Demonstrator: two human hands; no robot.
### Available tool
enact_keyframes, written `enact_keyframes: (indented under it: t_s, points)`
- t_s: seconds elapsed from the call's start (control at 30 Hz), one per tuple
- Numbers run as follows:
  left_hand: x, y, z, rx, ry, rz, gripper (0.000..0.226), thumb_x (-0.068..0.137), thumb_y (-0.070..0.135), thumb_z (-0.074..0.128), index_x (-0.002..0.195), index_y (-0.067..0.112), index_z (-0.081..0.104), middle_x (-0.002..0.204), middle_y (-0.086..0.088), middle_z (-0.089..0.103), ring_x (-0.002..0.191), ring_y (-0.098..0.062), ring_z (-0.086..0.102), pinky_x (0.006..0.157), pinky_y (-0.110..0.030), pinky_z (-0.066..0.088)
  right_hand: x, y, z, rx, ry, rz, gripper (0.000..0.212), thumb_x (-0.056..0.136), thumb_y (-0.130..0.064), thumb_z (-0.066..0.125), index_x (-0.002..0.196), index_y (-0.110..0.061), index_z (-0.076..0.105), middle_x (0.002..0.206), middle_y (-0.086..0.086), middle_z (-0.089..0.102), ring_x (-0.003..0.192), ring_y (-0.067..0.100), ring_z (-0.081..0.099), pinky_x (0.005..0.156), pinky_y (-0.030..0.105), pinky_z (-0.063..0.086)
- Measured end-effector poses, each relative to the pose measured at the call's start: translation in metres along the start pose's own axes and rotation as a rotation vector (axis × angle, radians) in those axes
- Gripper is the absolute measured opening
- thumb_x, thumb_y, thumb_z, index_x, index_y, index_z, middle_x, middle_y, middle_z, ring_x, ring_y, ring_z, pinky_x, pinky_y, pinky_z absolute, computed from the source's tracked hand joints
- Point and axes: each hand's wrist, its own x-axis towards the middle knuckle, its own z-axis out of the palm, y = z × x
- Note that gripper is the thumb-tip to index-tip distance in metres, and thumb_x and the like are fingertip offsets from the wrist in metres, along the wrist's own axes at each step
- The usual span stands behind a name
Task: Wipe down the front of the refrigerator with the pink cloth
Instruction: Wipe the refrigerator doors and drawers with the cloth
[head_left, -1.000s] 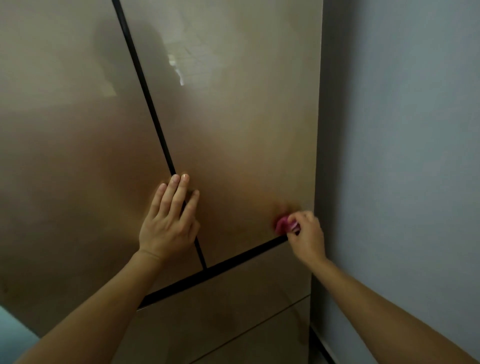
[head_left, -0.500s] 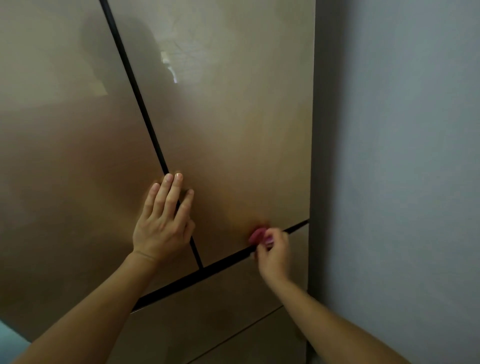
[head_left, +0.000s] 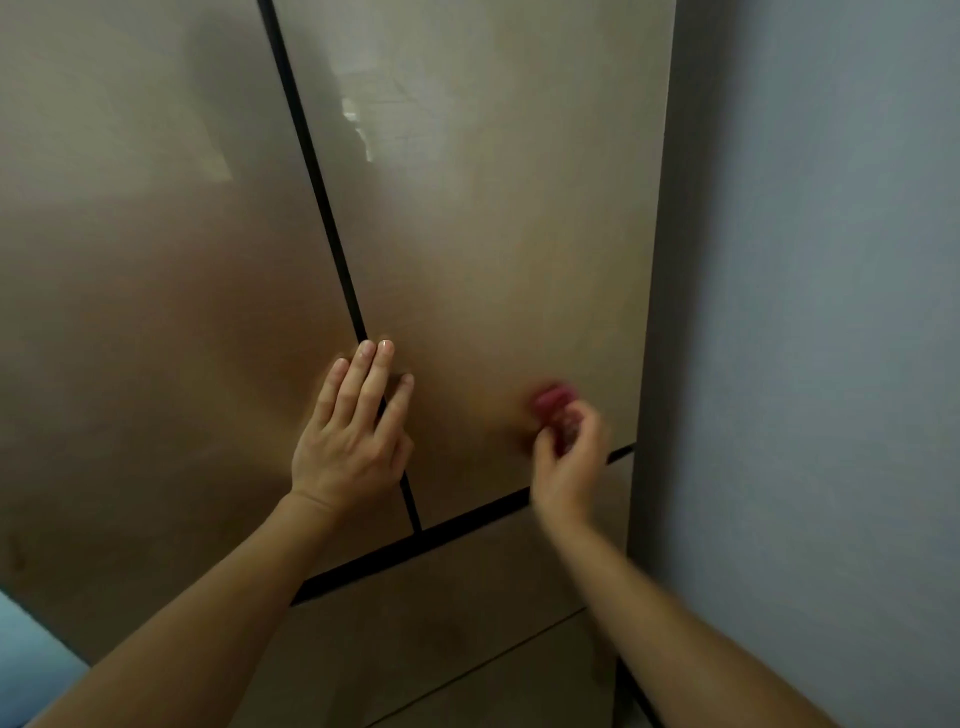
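The refrigerator (head_left: 493, 234) fills most of the view, with glossy gold-brown doors split by a dark vertical gap and a dark horizontal gap lower down. My left hand (head_left: 356, 431) lies flat, fingers together, across the vertical gap. My right hand (head_left: 569, 457), blurred by motion, is closed around the bunched pink cloth (head_left: 550, 400) and presses it against the lower part of the upper right door, just above the horizontal gap. Most of the cloth is hidden in my fingers.
A blue-grey wall (head_left: 831, 312) stands directly right of the refrigerator's edge. Drawer fronts (head_left: 467, 613) lie below the horizontal gap. A pale blue surface (head_left: 26, 654) shows at the bottom left corner.
My right hand with the cloth swept left along the bottom of the right door, then moved back to the right and slightly up. My left hand stayed planted on the vertical gap.
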Motion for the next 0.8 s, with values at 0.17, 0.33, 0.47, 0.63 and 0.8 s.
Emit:
enact_keyframes:
  t_s: [0.17,0.33,0.47,0.63,0.8]
  points:
    - [0.000,0.000,-0.002,-0.020,-0.016,-0.006,0.046,0.088,0.018,0.047,0.131,0.002,0.052,0.150,-0.025,0.031,0.141,-0.038,0.027,0.120,-0.049,0.019,-0.069,0.026,-0.012,-0.008,-0.750,0.179,0.032,0.083,0.007,0.055,0.094,-0.021,0.064,0.095,-0.002,0.062,0.081,0.020,0.064,0.070,0.031,0.057]
    - [0.000,-0.001,-0.002,-0.025,-0.042,-0.004,0.046,0.090,0.020,0.043,0.133,0.002,0.048,0.151,-0.025,0.028,0.142,-0.038,0.024,0.121,-0.048,0.015,-0.025,-0.004,-0.034,0.420,-0.541,0.574,0.023,0.088,-0.001,0.051,0.103,-0.017,0.059,0.100,0.010,0.066,0.078,0.017,0.064,0.056,0.025,0.051]
    - [-0.001,-0.001,-0.004,-0.020,-0.074,0.004,0.047,0.088,0.020,0.046,0.132,0.002,0.049,0.149,-0.027,0.034,0.141,-0.039,0.027,0.120,-0.049,0.017,-0.003,-0.018,-0.052,0.435,-0.688,0.508,0.037,0.078,-0.014,0.073,0.113,-0.015,0.062,0.106,0.006,0.069,0.093,0.019,0.068,0.069,0.027,0.052]
    - [0.003,-0.003,-0.019,-0.088,-0.160,0.007,0.049,0.086,0.019,0.051,0.131,0.002,0.052,0.151,-0.027,0.032,0.143,-0.038,0.023,0.121,-0.048,0.013,0.014,-0.038,-0.046,0.285,-0.460,0.260,0.029,0.085,-0.001,0.063,0.105,-0.021,0.069,0.097,0.003,0.072,0.090,0.019,0.068,0.072,0.027,0.053]
    - [-0.020,-0.019,-0.048,-0.165,-0.215,0.023,0.042,0.085,0.019,0.054,0.125,0.006,0.056,0.149,-0.025,0.035,0.142,-0.039,0.026,0.116,-0.054,0.022,0.026,-0.036,-0.035,-0.007,-0.057,0.097,0.033,0.088,-0.008,0.061,0.113,-0.030,0.063,0.107,-0.008,0.065,0.100,0.013,0.060,0.087,0.028,0.048]
